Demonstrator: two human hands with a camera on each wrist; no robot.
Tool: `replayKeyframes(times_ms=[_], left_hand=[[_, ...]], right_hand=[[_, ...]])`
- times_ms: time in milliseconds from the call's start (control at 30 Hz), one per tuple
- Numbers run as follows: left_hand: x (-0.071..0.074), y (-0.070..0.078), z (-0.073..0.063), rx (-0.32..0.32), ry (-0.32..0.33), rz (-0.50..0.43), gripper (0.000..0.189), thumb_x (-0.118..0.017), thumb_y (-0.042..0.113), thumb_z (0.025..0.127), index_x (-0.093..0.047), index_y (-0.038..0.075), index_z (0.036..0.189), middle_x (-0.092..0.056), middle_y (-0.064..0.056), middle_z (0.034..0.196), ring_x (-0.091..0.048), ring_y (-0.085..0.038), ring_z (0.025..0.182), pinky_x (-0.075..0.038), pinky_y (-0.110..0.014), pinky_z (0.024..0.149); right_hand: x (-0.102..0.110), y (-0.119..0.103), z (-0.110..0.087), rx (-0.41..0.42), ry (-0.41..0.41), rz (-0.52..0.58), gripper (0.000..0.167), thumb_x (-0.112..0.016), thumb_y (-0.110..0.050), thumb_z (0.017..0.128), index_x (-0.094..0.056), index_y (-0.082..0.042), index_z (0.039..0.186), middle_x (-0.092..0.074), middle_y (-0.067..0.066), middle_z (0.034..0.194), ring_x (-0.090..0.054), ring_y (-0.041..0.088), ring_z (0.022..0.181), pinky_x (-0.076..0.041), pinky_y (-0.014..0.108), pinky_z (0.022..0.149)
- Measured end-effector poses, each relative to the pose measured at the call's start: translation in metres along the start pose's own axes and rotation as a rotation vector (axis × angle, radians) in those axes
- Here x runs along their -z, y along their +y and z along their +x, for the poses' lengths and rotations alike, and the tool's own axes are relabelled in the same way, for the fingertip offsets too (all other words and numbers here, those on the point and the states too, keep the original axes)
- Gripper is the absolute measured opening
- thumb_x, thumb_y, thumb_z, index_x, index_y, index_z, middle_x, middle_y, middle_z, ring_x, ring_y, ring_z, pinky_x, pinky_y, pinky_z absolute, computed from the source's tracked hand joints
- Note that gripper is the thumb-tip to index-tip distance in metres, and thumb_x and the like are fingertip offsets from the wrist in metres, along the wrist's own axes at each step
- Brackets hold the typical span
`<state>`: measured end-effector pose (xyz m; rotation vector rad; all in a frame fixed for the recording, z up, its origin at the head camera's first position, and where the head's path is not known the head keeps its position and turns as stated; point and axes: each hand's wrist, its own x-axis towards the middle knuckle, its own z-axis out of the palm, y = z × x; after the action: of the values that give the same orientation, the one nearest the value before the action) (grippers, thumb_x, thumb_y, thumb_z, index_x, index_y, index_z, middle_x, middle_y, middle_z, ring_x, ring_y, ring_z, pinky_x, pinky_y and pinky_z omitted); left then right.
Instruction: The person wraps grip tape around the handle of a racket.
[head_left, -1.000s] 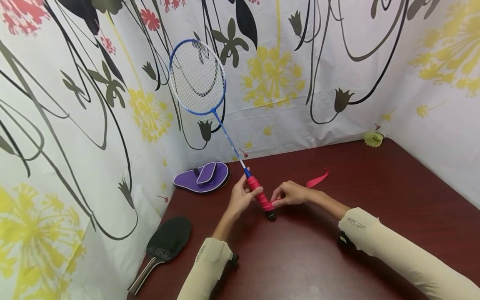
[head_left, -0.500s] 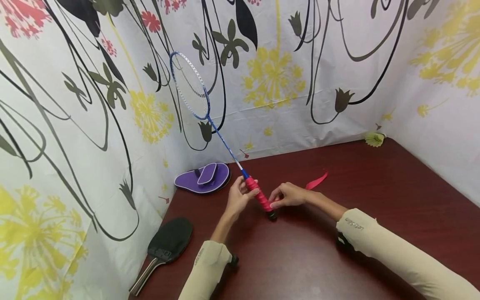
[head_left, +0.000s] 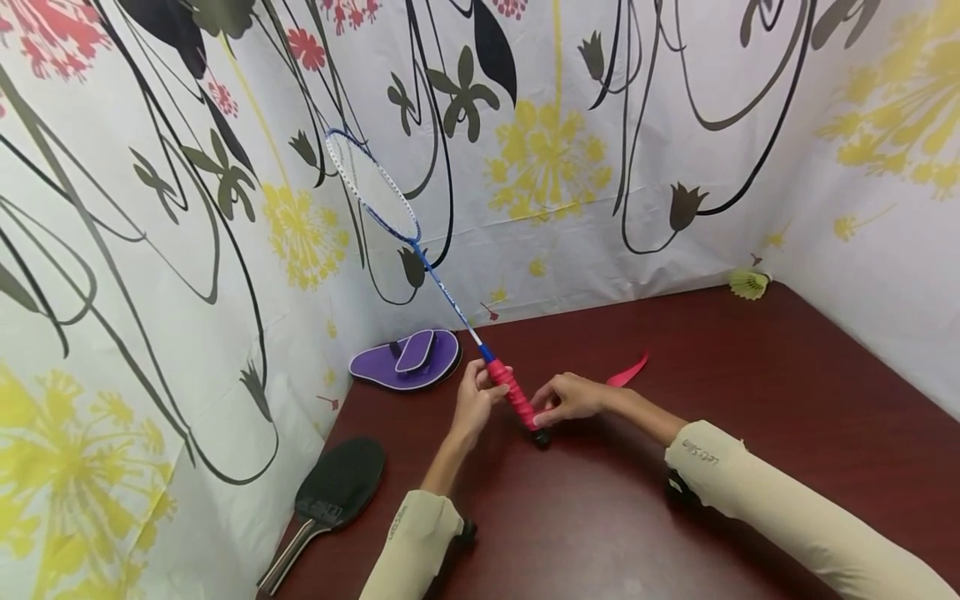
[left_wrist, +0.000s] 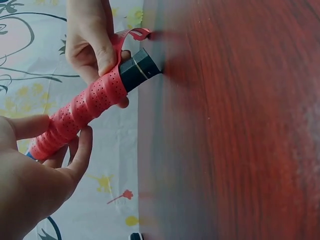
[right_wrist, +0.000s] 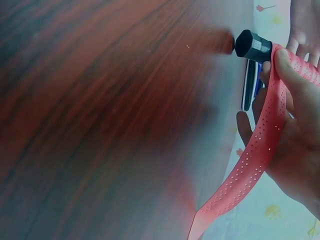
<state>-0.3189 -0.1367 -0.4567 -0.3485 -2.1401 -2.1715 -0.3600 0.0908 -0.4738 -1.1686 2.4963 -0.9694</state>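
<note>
- The racket (head_left: 446, 290) is held tilted over the table (head_left: 600, 508), strung head up and away, butt end lowest; whether the butt touches the wood I cannot tell.
- Red perforated tape (right_wrist: 267, 132) covers most of the handle in ridged turns, leaving the black butt end (left_wrist: 139, 70) bare; its loose length trails past the right hand.
- The step looks like winding the tape, with the last stretch left. If so, the next move calls for steady tension and a turn of the handle.
- The left hand (head_left: 474, 406) holds the wrapped handle's upper part between thumb and curled fingers.
- The right hand (head_left: 572, 397) pinches the tape against the handle beside the butt, thumb on top, forearm reaching in from the right.
</note>
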Motion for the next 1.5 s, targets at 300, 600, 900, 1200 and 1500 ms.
replayKeyframes(times_ms=[300,600,900,1200,1500], left_hand=[[0.002,0.001,0.000,0.014,0.026,0.075,0.057,-0.061,-0.014,0.088,-0.049,-0.008,0.143,-0.062,-0.030,0.123,-0.066,-0.031,0.104,-0.056,-0.056,0.094],[-0.008,-0.001,-0.003,-0.079,0.079,0.176,0.056,-0.079,0.000,0.087,-0.057,0.003,0.139,-0.072,-0.019,0.121,-0.069,-0.031,0.115,-0.056,-0.040,0.097],[-0.016,-0.007,0.000,-0.206,0.100,0.285,0.057,-0.083,-0.001,0.086,-0.056,0.002,0.136,-0.072,-0.023,0.119,-0.073,-0.031,0.109,-0.059,-0.038,0.093],[-0.015,-0.009,0.001,-0.185,0.089,0.243,0.059,-0.082,-0.003,0.085,-0.057,0.003,0.139,-0.073,-0.019,0.119,-0.073,-0.035,0.108,-0.059,-0.039,0.093],[-0.008,-0.012,-0.001,-0.063,0.062,0.155,0.067,-0.079,0.001,0.090,-0.051,0.008,0.151,-0.068,-0.024,0.129,-0.071,-0.038,0.112,-0.061,-0.035,0.083]], right_hand=[[-0.004,-0.006,0.003,0.022,-0.011,-0.004,0.025,-0.078,-0.036,0.095,-0.075,-0.013,0.104,-0.063,-0.011,0.070,-0.052,0.002,0.062,-0.041,0.019,0.058],[-0.014,-0.009,0.007,-0.008,0.000,0.009,0.033,-0.080,-0.043,0.091,-0.065,-0.013,0.095,-0.061,-0.008,0.071,-0.053,0.005,0.060,-0.042,0.021,0.055],[-0.013,-0.009,0.004,-0.044,0.009,-0.011,0.033,-0.079,-0.045,0.092,-0.065,-0.015,0.094,-0.060,-0.008,0.072,-0.052,0.006,0.062,-0.041,0.023,0.057],[0.004,-0.009,-0.017,0.054,-0.015,-0.014,0.014,-0.075,-0.028,0.097,-0.072,-0.016,0.103,-0.069,-0.010,0.081,-0.062,0.006,0.073,-0.050,0.022,0.067],[0.006,0.001,-0.027,0.072,0.010,-0.001,0.009,-0.078,-0.024,0.095,-0.075,-0.016,0.099,-0.069,-0.011,0.077,-0.061,0.005,0.070,-0.048,0.021,0.065]])
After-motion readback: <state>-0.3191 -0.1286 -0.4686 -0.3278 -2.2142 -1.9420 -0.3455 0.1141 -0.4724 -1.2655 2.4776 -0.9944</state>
